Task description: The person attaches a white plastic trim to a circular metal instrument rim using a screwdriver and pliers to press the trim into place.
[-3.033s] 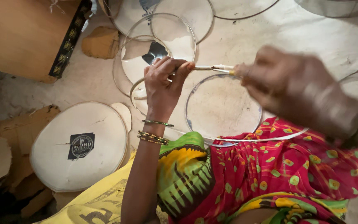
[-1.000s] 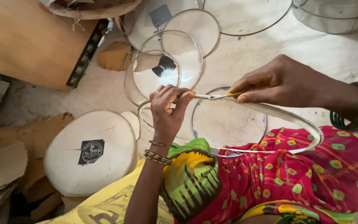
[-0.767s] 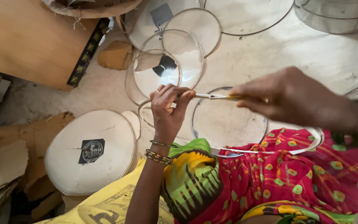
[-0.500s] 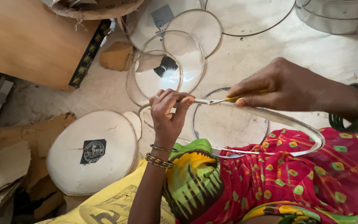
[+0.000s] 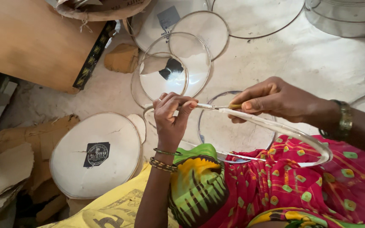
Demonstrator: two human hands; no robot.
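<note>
1. My left hand (image 5: 170, 119) is raised with the wrist bent, its fingers curled together and pinching the left end of a thin metal rod (image 5: 210, 106); bangles circle the wrist below it.
2. My right hand (image 5: 271, 100) pinches the same rod between thumb and forefinger at its right end, where a yellowish bit shows at the fingertips.
3. The rod lies with its long axis running left to right across the view, nearly level, pointing from one hand towards the other; it is held in the air above the floor (image 5: 317, 59), in front of my lap.
4. A pale curved hoop (image 5: 300, 137) starts at the right hand's grip and sweeps rightward and down over the pink patterned cloth (image 5: 300, 181) on my knee.
5. Directly under the rod a round glass lid (image 5: 233, 135) lies flat on the floor.
6. More round glass lids (image 5: 191, 55) overlap one another towards the floor's far edge.
7. A white disc with a dark label (image 5: 96, 154) lies flat near the left edge, beside torn cardboard (image 5: 9, 164).
8. A wooden board (image 5: 30, 40) fills the far-left corner.
</note>
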